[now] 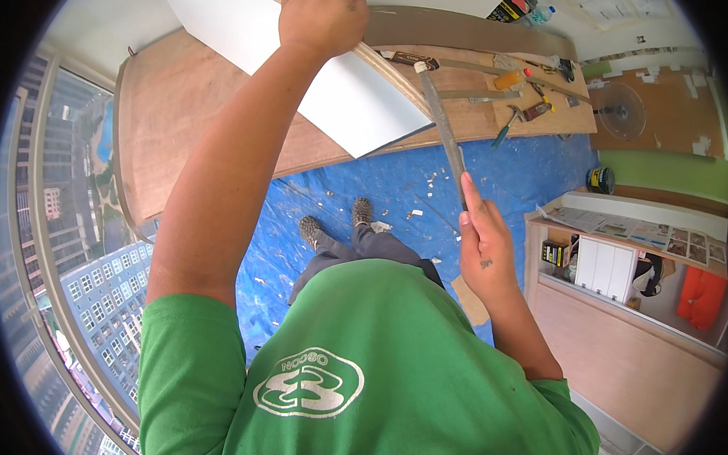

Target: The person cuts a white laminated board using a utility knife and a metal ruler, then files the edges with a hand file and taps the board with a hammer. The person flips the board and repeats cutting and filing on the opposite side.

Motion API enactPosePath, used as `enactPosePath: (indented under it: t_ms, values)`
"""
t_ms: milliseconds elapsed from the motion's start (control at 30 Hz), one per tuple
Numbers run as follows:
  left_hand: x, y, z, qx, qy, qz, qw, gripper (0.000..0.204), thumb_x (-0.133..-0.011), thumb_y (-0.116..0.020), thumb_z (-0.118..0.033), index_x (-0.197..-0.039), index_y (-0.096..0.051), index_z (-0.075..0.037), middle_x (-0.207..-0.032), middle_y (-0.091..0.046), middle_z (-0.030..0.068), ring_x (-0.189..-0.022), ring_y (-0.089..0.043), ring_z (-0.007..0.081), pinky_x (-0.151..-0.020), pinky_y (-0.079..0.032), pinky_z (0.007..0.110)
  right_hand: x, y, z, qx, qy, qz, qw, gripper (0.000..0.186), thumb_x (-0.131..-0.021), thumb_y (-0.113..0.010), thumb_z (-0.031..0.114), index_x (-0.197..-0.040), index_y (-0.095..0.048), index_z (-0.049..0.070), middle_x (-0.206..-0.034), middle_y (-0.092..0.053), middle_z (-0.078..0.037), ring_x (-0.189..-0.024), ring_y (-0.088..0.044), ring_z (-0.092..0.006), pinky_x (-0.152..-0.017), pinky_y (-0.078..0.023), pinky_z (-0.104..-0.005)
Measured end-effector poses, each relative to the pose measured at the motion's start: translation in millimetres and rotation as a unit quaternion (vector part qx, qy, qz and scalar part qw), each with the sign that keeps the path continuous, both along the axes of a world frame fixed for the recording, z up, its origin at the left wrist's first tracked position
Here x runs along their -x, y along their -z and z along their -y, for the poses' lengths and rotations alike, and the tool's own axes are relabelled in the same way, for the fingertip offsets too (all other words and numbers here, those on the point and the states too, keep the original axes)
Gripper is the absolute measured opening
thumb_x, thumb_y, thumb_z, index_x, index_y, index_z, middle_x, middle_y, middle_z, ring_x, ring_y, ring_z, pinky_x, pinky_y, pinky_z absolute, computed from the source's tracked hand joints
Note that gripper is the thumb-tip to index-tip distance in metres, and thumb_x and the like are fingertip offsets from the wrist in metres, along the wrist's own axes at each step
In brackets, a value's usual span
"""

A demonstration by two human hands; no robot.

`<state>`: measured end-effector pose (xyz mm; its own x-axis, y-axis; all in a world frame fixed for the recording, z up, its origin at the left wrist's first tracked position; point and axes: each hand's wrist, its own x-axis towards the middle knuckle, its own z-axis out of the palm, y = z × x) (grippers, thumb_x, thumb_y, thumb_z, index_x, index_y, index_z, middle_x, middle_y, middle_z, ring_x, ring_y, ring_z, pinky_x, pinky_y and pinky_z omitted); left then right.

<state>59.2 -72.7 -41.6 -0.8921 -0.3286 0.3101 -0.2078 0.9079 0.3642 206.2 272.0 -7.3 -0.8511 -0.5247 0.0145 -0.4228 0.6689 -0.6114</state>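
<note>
Fingers of the right hand hold a long grey tool slanting far-left, right of the white board; the nearer left hand touches that board, grip unclear.

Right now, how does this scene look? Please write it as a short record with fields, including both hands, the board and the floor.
Left hand: at the upper edge of the white board, partly cut off by the picture
Right hand: holds a long grey bar-shaped tool
Tool-to-board contact: cannot tell
Board position: overlaps the wooden worktop in this view
On worktop: small orange bottle, hand tools
Floor: blue sheet with scattered scraps
</note>
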Motion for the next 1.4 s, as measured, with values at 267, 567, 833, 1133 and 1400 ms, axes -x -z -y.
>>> enactPosePath:
  t_ms: [267, 567, 833, 1133, 1400]
  values:
    - [-6.6, -11.9, -3.9, -0.029, -0.005, 0.020, 0.999, 0.046, -0.105, -0.041, -0.018, -0.146, -0.047, 0.003, -0.079, -0.071, 0.0151, -0.080, -0.070, 0.0349, -0.105, -0.044, 0.055, 33.2, 4.5, 29.4, -0.020, -0.009, -0.053, 0.998, 0.064, -0.099, -0.057, -0.004, -0.158, -0.047, 0.018, -0.088, -0.056, -0.015, -0.076, -0.058, -0.0292, -0.073, -0.051, -0.0378]
    - [-9.2, -12.5, -2.2, -0.014, -0.009, 0.049, 0.999, 0.059, -0.104, -0.044, -0.015, -0.157, -0.030, 0.006, -0.085, -0.070, 0.0143, -0.085, -0.069, 0.0319, -0.109, -0.043, 0.056, 6.5, -14.7, 19.9, -0.052, -0.009, -0.025, 0.998, 0.064, -0.099, -0.057, -0.002, -0.158, -0.047, 0.020, -0.088, -0.057, -0.015, -0.078, -0.059, -0.0303, -0.074, -0.051, -0.0392]
    - [-6.8, -9.9, -2.1, -0.020, -0.016, 0.046, 0.999, 0.064, -0.103, -0.046, -0.014, -0.160, -0.026, 0.004, -0.087, -0.070, 0.0144, -0.087, -0.069, 0.0315, -0.109, -0.043, 0.055, 36.3, -7.7, 31.5, -0.042, -0.017, -0.068, 0.997, 0.065, -0.098, -0.057, -0.003, -0.158, -0.047, 0.019, -0.087, -0.057, -0.015, -0.077, -0.059, -0.0320, -0.072, -0.051, -0.0409]
    - [-2.9, -6.4, -2.2, -0.027, -0.022, 0.050, 0.998, 0.066, -0.099, -0.051, -0.015, -0.159, -0.030, 0.003, -0.093, -0.073, 0.0153, -0.093, -0.070, 0.0320, -0.106, -0.045, 0.052, 56.9, 7.1, 47.3, -0.005, -0.032, -0.107, 0.994, 0.062, -0.099, -0.057, -0.002, -0.157, -0.049, 0.019, -0.085, -0.057, -0.015, -0.075, -0.059, -0.0321, -0.070, -0.050, -0.0416]
    - [1.4, -5.2, -0.1, -0.014, -0.024, 0.070, 0.997, 0.070, -0.100, -0.052, -0.022, -0.161, -0.029, 0.004, -0.104, -0.074, 0.0179, -0.102, -0.070, 0.0318, -0.107, -0.044, 0.049, 20.0, -9.8, 18.8, -0.042, -0.015, -0.040, 0.998, 0.062, -0.098, -0.058, -0.002, -0.156, -0.050, 0.019, -0.086, -0.058, -0.017, -0.077, -0.061, -0.0355, -0.072, -0.051, -0.0435]
